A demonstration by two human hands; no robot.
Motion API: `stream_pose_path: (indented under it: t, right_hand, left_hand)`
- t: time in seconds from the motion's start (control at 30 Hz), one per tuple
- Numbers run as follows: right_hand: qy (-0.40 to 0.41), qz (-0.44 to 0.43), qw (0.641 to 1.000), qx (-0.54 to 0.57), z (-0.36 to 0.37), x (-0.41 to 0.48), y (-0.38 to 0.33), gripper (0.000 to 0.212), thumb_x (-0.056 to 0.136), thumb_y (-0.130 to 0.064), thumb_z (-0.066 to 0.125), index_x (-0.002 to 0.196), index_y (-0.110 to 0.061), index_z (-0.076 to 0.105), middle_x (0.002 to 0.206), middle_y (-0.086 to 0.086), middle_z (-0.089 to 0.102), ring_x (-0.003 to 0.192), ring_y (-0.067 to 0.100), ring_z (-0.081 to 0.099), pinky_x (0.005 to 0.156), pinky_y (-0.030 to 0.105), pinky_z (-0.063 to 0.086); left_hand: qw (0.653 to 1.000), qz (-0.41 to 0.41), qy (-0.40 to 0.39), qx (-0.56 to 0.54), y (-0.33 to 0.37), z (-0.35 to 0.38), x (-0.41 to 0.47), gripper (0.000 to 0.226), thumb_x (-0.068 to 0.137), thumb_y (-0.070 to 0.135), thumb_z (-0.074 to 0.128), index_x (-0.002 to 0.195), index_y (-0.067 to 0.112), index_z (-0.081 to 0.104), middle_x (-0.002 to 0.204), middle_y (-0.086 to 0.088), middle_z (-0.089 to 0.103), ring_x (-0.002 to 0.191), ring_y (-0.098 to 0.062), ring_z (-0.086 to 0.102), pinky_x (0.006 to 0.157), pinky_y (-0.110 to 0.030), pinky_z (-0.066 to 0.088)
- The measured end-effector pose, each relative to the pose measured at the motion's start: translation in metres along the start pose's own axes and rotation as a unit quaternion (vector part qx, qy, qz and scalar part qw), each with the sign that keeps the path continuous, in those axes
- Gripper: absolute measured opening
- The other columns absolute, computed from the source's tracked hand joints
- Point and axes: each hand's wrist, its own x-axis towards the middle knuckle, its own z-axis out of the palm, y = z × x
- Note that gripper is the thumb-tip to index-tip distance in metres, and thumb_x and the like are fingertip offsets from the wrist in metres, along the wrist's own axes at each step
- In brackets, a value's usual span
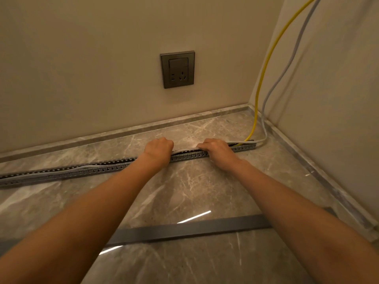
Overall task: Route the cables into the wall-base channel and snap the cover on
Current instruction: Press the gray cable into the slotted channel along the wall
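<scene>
A long grey slotted channel [102,168] lies on the marble floor, a little out from the wall's skirting. A yellow cable [264,68] and a grey cable [287,68] hang down the right wall and enter the channel's right end. Grey cable also shows inside the channel at the left. My left hand [159,147] rests on the channel with fingers curled over its top. My right hand [215,149] presses down on the grey cable where it bulges above the channel between my hands. The flat grey cover strip [184,230] lies on the floor nearer to me, under my forearms.
A dark wall socket [178,69] sits above the channel on the back wall. Marble skirting [143,128] runs along both walls and meets in the corner at the right. Glossy floor [194,185] lies between channel and cover.
</scene>
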Motion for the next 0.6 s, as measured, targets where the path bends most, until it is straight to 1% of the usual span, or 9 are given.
stream_pose_path:
  t: [0.03, 0.1, 0.13, 0.2, 0.27, 0.3, 0.4, 0.47, 0.6]
  right_hand:
    - [-0.001, 0.007, 1.0, 0.02, 0.002, -0.001, 0.001, 0.031, 0.088, 0.006, 0.043, 0.107, -0.004, 0.065, 0.102, 0.021, 0.067, 0.097, 0.034, 0.057, 0.089, 0.04, 0.042]
    - [-0.011, 0.022, 0.998, 0.05, 0.002, -0.002, 0.002, 0.031, 0.092, 0.005, 0.038, 0.11, -0.003, 0.062, 0.11, 0.019, 0.067, 0.105, 0.033, 0.056, 0.107, 0.035, 0.026]
    - [-0.017, 0.029, 0.997, 0.063, 0.001, -0.001, 0.002, 0.031, 0.093, 0.004, 0.036, 0.112, -0.002, 0.06, 0.115, 0.018, 0.065, 0.11, 0.032, 0.054, 0.111, 0.032, 0.019]
    - [-0.022, 0.034, 0.996, 0.075, 0.0, 0.0, 0.002, 0.033, 0.094, 0.002, 0.033, 0.117, -0.004, 0.057, 0.122, 0.016, 0.061, 0.117, 0.03, 0.051, 0.116, 0.032, 0.015]
    - [-0.02, 0.029, 0.997, 0.073, -0.001, -0.001, 0.004, 0.034, 0.094, 0.003, 0.034, 0.118, -0.004, 0.056, 0.122, 0.016, 0.06, 0.118, 0.028, 0.05, 0.116, 0.033, 0.016]
    - [-0.018, 0.024, 0.997, 0.069, -0.001, -0.002, 0.005, 0.034, 0.092, 0.005, 0.035, 0.118, -0.003, 0.056, 0.121, 0.016, 0.061, 0.116, 0.028, 0.051, 0.116, 0.032, 0.017]
    - [-0.013, 0.009, 0.998, 0.058, 0.0, -0.007, 0.01, 0.034, 0.09, 0.008, 0.038, 0.118, -0.001, 0.056, 0.118, 0.02, 0.061, 0.114, 0.031, 0.052, 0.111, 0.033, 0.023]
    - [-0.002, 0.009, 0.999, 0.052, 0.001, -0.011, 0.02, 0.033, 0.092, 0.005, 0.039, 0.12, -0.001, 0.054, 0.12, 0.02, 0.06, 0.115, 0.033, 0.051, 0.108, 0.036, 0.026]
    - [0.02, 0.094, 0.995, -0.008, -0.014, -0.03, 0.051, 0.03, 0.097, -0.013, 0.036, 0.122, -0.007, 0.052, 0.126, 0.016, 0.057, 0.124, 0.029, 0.044, 0.111, 0.038, 0.02]
  left_hand:
    - [1.0, 0.004, 0.012, -0.006, 0.002, 0.001, -0.002, 0.027, 0.093, 0.003, 0.049, 0.12, 0.003, 0.051, 0.124, -0.017, 0.054, 0.114, -0.032, 0.054, 0.092, -0.037, 0.047]
    - [0.998, 0.042, 0.044, -0.013, 0.008, 0.006, -0.004, 0.028, 0.093, 0.004, 0.048, 0.121, 0.004, 0.05, 0.125, -0.016, 0.052, 0.114, -0.03, 0.052, 0.093, -0.037, 0.045]
    - [0.995, 0.074, 0.064, -0.009, 0.013, 0.01, -0.005, 0.029, 0.094, 0.004, 0.046, 0.123, 0.004, 0.048, 0.126, -0.015, 0.051, 0.115, -0.029, 0.049, 0.093, -0.036, 0.044]
    - [0.985, 0.132, 0.11, 0.001, 0.021, 0.019, -0.006, 0.034, 0.095, 0.005, 0.043, 0.129, 0.006, 0.043, 0.129, -0.014, 0.047, 0.117, -0.028, 0.045, 0.095, -0.036, 0.041]
    - [0.975, 0.172, 0.141, 0.012, 0.031, 0.024, -0.006, 0.041, 0.095, 0.006, 0.042, 0.136, 0.006, 0.037, 0.132, -0.014, 0.045, 0.118, -0.028, 0.045, 0.097, -0.036, 0.04]
    - [0.973, 0.181, 0.143, 0.021, 0.036, 0.025, -0.006, 0.041, 0.096, 0.006, 0.041, 0.137, 0.004, 0.036, 0.131, -0.014, 0.046, 0.118, -0.028, 0.045, 0.097, -0.036, 0.04]
    - [0.976, 0.17, 0.129, 0.036, 0.049, 0.02, -0.005, 0.036, 0.095, 0.001, 0.039, 0.131, 0.0, 0.041, 0.129, -0.015, 0.046, 0.118, -0.028, 0.045, 0.095, -0.036, 0.042]
    - [0.979, 0.159, 0.123, 0.033, 0.054, 0.015, -0.005, 0.034, 0.093, -0.003, 0.041, 0.127, 0.001, 0.045, 0.129, -0.015, 0.047, 0.119, -0.029, 0.045, 0.094, -0.036, 0.046]
    - [0.982, 0.15, 0.112, 0.032, 0.057, 0.014, -0.005, 0.036, 0.094, -0.004, 0.041, 0.13, 0.0, 0.042, 0.13, -0.016, 0.047, 0.118, -0.03, 0.047, 0.094, -0.036, 0.046]
